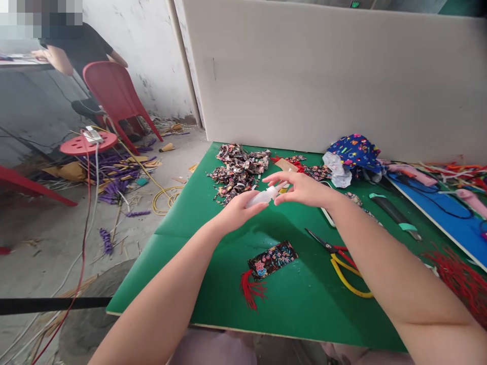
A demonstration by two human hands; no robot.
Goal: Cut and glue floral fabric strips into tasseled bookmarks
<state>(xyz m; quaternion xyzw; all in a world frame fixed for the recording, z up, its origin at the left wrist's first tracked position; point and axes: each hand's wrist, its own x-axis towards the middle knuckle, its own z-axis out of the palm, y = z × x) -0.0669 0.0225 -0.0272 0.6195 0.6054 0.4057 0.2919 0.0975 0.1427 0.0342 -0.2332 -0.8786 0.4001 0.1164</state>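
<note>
A small white squeeze bottle is held above the green table in my left hand, fingers closed round its body. My right hand curls about the bottle's neck and thin tip, with thumb and fingers bent around that end; the exact contact is partly hidden. Below them lies a dark floral bookmark with a red tassel at its left end. Scissors with red and yellow handles rest under my right forearm, blades pointing left.
Patterned fabric scraps are heaped at the table's back left. A utility knife, a blue board and red threads lie on the right. Behind stands a pale panel. Another person sits near a red chair.
</note>
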